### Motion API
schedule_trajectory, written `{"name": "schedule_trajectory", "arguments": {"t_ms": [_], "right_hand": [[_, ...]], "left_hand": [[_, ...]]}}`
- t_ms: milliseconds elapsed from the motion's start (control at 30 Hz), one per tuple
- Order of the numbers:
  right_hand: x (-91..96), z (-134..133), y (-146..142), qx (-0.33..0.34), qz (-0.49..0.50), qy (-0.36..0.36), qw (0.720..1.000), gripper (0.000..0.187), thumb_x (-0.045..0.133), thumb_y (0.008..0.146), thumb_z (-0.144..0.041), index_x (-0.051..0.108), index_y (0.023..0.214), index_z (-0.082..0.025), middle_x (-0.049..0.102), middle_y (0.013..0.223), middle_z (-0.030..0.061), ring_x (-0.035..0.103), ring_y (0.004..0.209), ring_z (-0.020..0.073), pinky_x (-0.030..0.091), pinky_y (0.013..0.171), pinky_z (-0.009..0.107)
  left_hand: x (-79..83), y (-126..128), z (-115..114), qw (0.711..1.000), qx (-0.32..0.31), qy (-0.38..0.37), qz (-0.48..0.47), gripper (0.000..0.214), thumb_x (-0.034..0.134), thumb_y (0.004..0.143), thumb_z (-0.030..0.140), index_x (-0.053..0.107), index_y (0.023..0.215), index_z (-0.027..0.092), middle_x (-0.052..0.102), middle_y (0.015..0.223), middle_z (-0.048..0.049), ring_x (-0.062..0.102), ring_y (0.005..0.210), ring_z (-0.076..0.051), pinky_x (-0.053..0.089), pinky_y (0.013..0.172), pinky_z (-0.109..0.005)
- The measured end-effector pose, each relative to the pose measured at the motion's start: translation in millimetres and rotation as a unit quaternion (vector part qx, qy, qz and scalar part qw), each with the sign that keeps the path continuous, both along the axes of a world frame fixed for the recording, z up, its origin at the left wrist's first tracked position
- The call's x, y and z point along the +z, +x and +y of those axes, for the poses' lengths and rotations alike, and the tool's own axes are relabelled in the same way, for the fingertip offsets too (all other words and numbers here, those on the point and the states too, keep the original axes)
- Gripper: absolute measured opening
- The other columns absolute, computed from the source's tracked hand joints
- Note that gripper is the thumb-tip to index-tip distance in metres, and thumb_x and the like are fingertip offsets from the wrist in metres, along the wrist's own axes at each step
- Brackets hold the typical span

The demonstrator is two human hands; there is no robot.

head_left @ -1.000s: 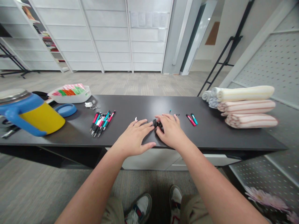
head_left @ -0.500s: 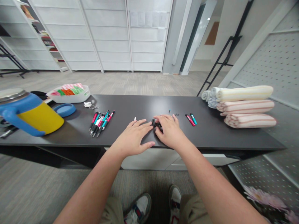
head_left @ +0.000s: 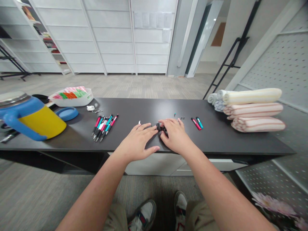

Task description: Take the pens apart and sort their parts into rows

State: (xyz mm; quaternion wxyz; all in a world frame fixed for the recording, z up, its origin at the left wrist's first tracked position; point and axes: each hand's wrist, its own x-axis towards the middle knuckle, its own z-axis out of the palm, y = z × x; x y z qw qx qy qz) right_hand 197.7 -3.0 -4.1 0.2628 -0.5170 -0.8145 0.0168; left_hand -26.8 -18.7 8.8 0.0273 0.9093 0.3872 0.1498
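Both my hands rest on the dark table (head_left: 216, 141) near its front edge. My left hand (head_left: 139, 142) lies flat with fingers spread, holding nothing, fingertips close to a small black object (head_left: 159, 127). My right hand (head_left: 176, 135) covers the right part of that black object, with its fingers curved over it. A tiny white piece (head_left: 139, 122) lies just beyond my left fingertips. Small dark bits (head_left: 183, 118) and a teal bit (head_left: 175, 114) lie past my right hand.
A bunch of several pink and teal pens (head_left: 104, 123) lies to the left, two more pens (head_left: 197, 123) to the right. Rolled towels (head_left: 255, 109) stack at the far right. A yellow and blue jug (head_left: 31, 118), blue lid (head_left: 67, 113) and white tray (head_left: 72, 96) stand at the left.
Nothing has visibly changed beyond a slight shift of the view; both hands stay where they were on the table.
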Motion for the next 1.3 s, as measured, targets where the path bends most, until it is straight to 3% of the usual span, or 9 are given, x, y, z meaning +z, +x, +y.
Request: {"name": "schedule_trajectory", "arguments": {"t_ms": [200, 300, 400, 500, 633, 733, 967, 1167, 1300], "right_hand": [[-1.8, -0.2, 1.2, -0.005, -0.007, 0.015, 1.0, 0.046, 0.054, 0.092, -0.019, 0.058, 0.137, -0.023, 0.072, 0.129, 0.0113, 0.053, 0.136, 0.0321, 0.021, 0.122, 0.063], [-2.5, -0.4, 1.8, -0.009, -0.011, 0.034, 0.999, 0.043, 0.053, 0.092, -0.019, 0.06, 0.134, -0.023, 0.072, 0.128, 0.0112, 0.054, 0.135, 0.0315, 0.022, 0.123, 0.06], [-2.3, -0.7, 2.8, -0.018, -0.014, 0.056, 0.998, 0.041, 0.052, 0.091, -0.017, 0.062, 0.131, -0.023, 0.071, 0.128, 0.0119, 0.055, 0.133, 0.0316, 0.024, 0.122, 0.058], [-1.1, -1.1, 4.0, -0.027, -0.012, 0.079, 0.996, 0.04, 0.052, 0.09, -0.016, 0.064, 0.128, -0.022, 0.071, 0.127, 0.0122, 0.055, 0.13, 0.0316, 0.026, 0.122, 0.055], [1.1, -1.4, 5.3, -0.041, 0.005, 0.097, 0.994, 0.038, 0.052, 0.09, -0.015, 0.065, 0.125, -0.02, 0.071, 0.124, 0.0124, 0.056, 0.128, 0.0312, 0.028, 0.121, 0.053], [1.8, -1.0, 6.7, -0.048, 0.018, 0.097, 0.994, 0.036, 0.052, 0.09, -0.015, 0.065, 0.124, -0.02, 0.071, 0.123, 0.0122, 0.056, 0.127, 0.0316, 0.03, 0.121, 0.052], [1.8, -1.0, 8.6, -0.044, 0.027, 0.1, 0.994, 0.034, 0.052, 0.092, -0.017, 0.066, 0.122, -0.02, 0.071, 0.12, 0.0115, 0.057, 0.122, 0.0316, 0.032, 0.119, 0.052], [3.9, -2.7, 7.2, -0.04, 0.018, 0.103, 0.994, 0.031, 0.052, 0.094, -0.018, 0.066, 0.121, -0.02, 0.071, 0.119, 0.0111, 0.057, 0.121, 0.0314, 0.032, 0.119, 0.051], [3.6, -2.6, 7.0, -0.036, 0.019, 0.104, 0.994, 0.03, 0.052, 0.094, -0.017, 0.066, 0.12, -0.02, 0.072, 0.118, 0.0112, 0.057, 0.121, 0.0312, 0.032, 0.119, 0.051]], "left_hand": [[0.3, -2.4, -1.6, 0.999, -0.006, 0.016, -0.033, 0.062, 0.06, 0.098, 0.057, 0.057, 0.148, 0.021, 0.055, 0.158, -0.0095, 0.04, 0.153, -0.032, 0.028, 0.128, -0.055], [-0.9, -3.6, -0.9, 0.997, 0.022, 0.036, -0.071, 0.052, 0.058, 0.1, 0.051, 0.061, 0.143, 0.02, 0.06, 0.154, -0.0095, 0.046, 0.149, -0.03, 0.032, 0.126, -0.051], [-1.3, -7.5, 0.0, 0.984, 0.111, 0.074, -0.118, 0.038, 0.051, 0.104, 0.044, 0.067, 0.13, 0.021, 0.069, 0.141, -0.01, 0.056, 0.136, -0.03, 0.042, 0.116, -0.05], [2.1, -18.8, -0.5, 0.959, 0.244, 0.108, -0.097, 0.034, 0.044, 0.106, 0.038, 0.071, 0.115, 0.02, 0.074, 0.121, -0.0121, 0.063, 0.119, -0.032, 0.047, 0.103, -0.05], [8.6, -43.7, -1.8, 0.892, 0.431, 0.133, -0.002, 0.034, 0.041, 0.103, 0.031, 0.073, 0.109, 0.019, 0.072, 0.115, -0.0162, 0.06, 0.112, -0.038, 0.046, 0.092, -0.054], [9.0, -58.1, -0.6, 0.857, 0.498, 0.125, 0.04, 0.036, 0.044, 0.1, 0.034, 0.074, 0.112, 0.017, 0.07, 0.119, -0.0191, 0.057, 0.111, -0.041, 0.047, 0.085, -0.054], [4.8, -61.1, 3.2, 0.857, 0.5, 0.113, 0.052, 0.038, 0.043, 0.1, 0.036, 0.075, 0.107, 0.018, 0.069, 0.121, -0.0191, 0.056, 0.114, -0.04, 0.047, 0.087, -0.053], [6.7, -57.5, 0.7, 0.836, 0.533, 0.121, 0.047, 0.039, 0.044, 0.1, 0.038, 0.073, 0.111, 0.015, 0.067, 0.12, -0.0221, 0.056, 0.114, -0.041, 0.047, 0.089, -0.055], [6.4, -58.0, 1.2, 0.85, 0.514, 0.111, 0.034, 0.039, 0.044, 0.101, 0.039, 0.072, 0.113, 0.016, 0.066, 0.121, -0.0222, 0.055, 0.117, -0.042, 0.046, 0.091, -0.054]]}}
